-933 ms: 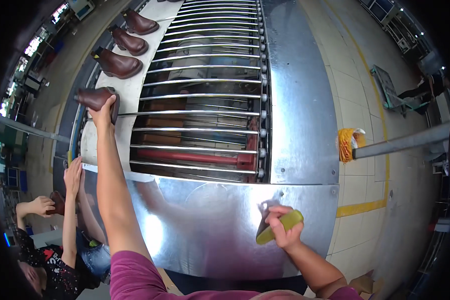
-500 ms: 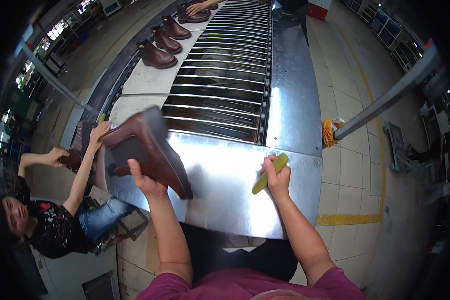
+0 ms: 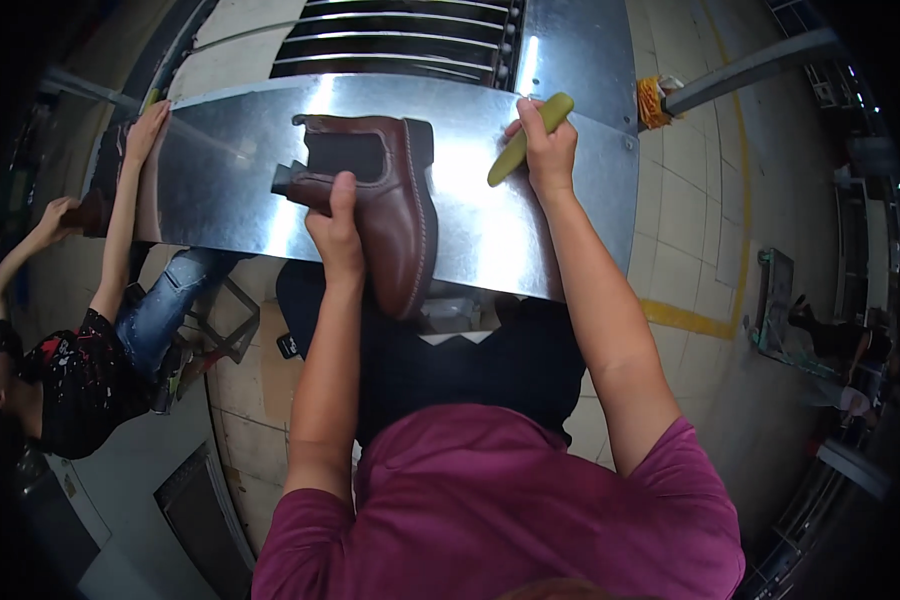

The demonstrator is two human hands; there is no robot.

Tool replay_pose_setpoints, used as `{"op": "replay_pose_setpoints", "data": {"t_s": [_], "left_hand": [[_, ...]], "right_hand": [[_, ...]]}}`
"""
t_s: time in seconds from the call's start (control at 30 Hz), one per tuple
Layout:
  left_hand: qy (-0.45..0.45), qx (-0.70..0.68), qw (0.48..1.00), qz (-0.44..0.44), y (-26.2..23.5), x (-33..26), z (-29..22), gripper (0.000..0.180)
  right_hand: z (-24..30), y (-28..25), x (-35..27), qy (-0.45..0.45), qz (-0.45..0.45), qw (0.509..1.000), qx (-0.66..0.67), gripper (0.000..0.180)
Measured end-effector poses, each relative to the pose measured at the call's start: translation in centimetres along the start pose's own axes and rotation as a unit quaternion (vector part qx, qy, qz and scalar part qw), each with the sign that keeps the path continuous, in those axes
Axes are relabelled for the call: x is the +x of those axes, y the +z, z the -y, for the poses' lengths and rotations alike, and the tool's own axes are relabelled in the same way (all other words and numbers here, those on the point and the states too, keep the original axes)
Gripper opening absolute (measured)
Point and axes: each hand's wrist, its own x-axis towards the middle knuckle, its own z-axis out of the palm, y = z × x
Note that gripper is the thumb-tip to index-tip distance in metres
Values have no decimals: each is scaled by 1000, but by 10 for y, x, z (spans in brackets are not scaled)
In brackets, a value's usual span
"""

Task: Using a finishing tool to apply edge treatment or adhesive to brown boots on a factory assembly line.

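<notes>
A brown leather ankle boot with dark elastic side panels lies on its side in the air over the metal table's front edge. My left hand is closed round its shaft, thumb on the upper, with the toe toward me and the dark heel away. Farther right, my right hand grips an olive-green oblong tool with rounded ends, its underside hidden. The tool is held above the metal tabletop, apart from the boot.
Beyond the tabletop runs a roller conveyor with a pale strip along its left. A co-worker sits at left, one hand at the table's end and a brown piece by the other. A slanted grey post stands at right.
The view has tipped down toward my body. My left hand has turned the boot so its toe points toward me and its side panel faces up. My right hand keeps the green tool.
</notes>
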Motion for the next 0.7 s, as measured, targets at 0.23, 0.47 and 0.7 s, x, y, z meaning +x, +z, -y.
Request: {"op": "replay_pose_setpoints", "data": {"t_s": [0.23,0.47,0.7], "left_hand": [[15,5,1000,-16,-1,-4,4,41],[20,0,1000,-20,-3,1,7,40],[25,-17,999,-22,-7,-2,4,40]], "right_hand": [[-4,-4,-3,0,1,1000,6,38],[1,0,1,-7,17,1000,-2,41],[2,2,-6,-19,11,1000,-10,49]]}}
